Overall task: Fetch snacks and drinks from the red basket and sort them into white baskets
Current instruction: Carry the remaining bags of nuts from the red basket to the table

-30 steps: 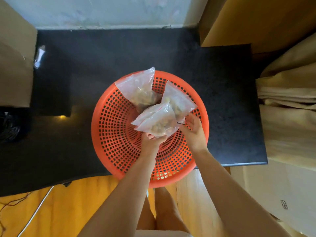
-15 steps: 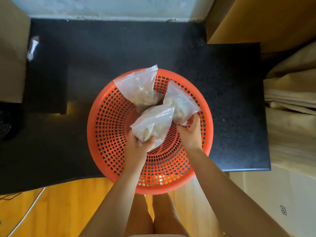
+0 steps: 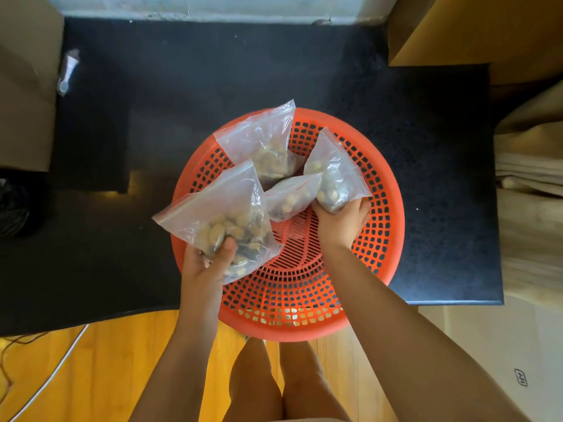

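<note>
A round red basket [image 3: 384, 239] sits at the front edge of a black table. My left hand [image 3: 207, 263] grips a clear zip bag of nuts [image 3: 222, 214], lifted over the basket's left rim. Deeper in the basket on the right, my right hand [image 3: 341, 220] grips a second clear nut bag [image 3: 335, 175] by its bottom. Two more clear nut bags lie inside the basket: one [image 3: 265, 141] leans at the far rim, and a smaller one [image 3: 289, 196] lies between my hands.
The black table [image 3: 213, 71] stretches behind and beside the basket. A small plastic-wrapped item [image 3: 68, 71] lies at its far left. Cardboard boxes stand at the left [image 3: 24, 95] and at the back right [image 3: 475, 28]. Folded beige cloth [image 3: 530, 178] is at the right. Wooden floor lies below.
My left hand has lifted its nut bag up and to the left, out over the basket's left rim. My right hand has closed round the right bag. A fourth, smaller bag now shows.
</note>
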`<state>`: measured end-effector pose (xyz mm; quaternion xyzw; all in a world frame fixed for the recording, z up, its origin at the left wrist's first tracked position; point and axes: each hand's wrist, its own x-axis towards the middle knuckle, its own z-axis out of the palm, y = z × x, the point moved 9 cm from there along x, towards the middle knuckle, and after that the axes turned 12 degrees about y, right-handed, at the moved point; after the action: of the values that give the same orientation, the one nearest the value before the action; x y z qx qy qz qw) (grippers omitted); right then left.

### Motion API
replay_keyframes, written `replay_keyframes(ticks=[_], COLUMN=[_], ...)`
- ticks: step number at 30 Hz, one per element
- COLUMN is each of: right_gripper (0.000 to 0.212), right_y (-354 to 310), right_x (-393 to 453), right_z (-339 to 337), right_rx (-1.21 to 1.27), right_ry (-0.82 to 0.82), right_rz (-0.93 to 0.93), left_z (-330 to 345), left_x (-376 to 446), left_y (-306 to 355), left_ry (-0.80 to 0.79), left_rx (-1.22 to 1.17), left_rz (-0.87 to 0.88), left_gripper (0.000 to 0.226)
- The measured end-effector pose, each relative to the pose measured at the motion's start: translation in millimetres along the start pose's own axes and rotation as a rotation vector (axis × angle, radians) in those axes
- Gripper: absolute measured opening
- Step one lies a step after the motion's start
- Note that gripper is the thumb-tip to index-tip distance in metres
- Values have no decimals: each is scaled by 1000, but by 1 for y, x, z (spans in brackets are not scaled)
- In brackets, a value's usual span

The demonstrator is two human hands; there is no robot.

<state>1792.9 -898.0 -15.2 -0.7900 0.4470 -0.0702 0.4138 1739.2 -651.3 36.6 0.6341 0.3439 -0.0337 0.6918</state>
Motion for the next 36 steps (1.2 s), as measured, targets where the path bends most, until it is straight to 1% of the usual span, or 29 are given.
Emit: replay_keyframes(ticks=[3, 5, 7, 11, 12, 14, 15, 16, 18, 20, 22, 23, 26, 28, 31, 33, 34, 35, 36], right_gripper=[71, 59, 46, 45, 43, 34, 31, 31, 32, 34, 34, 36, 52, 54, 55, 56, 54, 50, 47], right_y=[-5, -7, -8, -10, -11, -12, -14, -15, -21, -27, -32, -34, -37, -36, -34, -31, -28, -24, -20], right_x=[-2, -5, -10, -14, -14, -17, -20, -23, -31, -43, -57, -66, -96, -117, -155, -183, -197, -211, -225], right_z=[-1, -6, -13, -31, -37, -54, -66, -78, -101, -124, -150, -164, -200, -225, -257, -276, -285, -294, -303], right_rx=[75, 206, 363, 518, 540, 611, 648, 681, 755, 825, 896, 941, 1031, 1045, 1029, 1028, 1031, 1033, 1033], right_ry=[-21, -45, -78, -178, -206, -236, -238, -244, -283, -326, -334, -328, -264, -145, 44, 149, 204, 256, 302], right_rz=[-18, 16, 67, 151, 175, 233, 257, 279, 322, 358, 399, 416, 434, 406, 350, 333, 324, 317, 312], left_z=[-1, -2, -3, 7, 11, 19, 22, 25, 33, 49, 61, 66, 79, 85, 86, 81, 78, 74, 71], left_x=[2, 2, -2, -12, -15, -25, -30, -35, -44, -55, -62, -67, -89, -107, -133, -147, -152, -155, -160], left_y=[2, 6, 8, 26, 32, 46, 52, 58, 71, 85, 99, 105, 118, 128, 146, 157, 159, 159, 157], left_ry=[-7, -38, -81, -189, -232, -306, -327, -338, -370, -457, -492, -511, -613, -712, -844, -877, -863, -851, -842], left_rx=[-27, -47, -50, -124, -117, -87, -81, -77, -71, -50, -40, -33, 10, 54, 118, 134, 138, 145, 153], left_rz=[-21, -40, -71, -142, -140, -141, -153, -162, -163, -135, -82, -59, -30, -11, 65, 93, 85, 63, 36], left_gripper=[38, 39, 53, 101, 109, 115, 114, 109, 90, 77, 42, 36, 36, 35, 30, 23, 31, 50, 60])
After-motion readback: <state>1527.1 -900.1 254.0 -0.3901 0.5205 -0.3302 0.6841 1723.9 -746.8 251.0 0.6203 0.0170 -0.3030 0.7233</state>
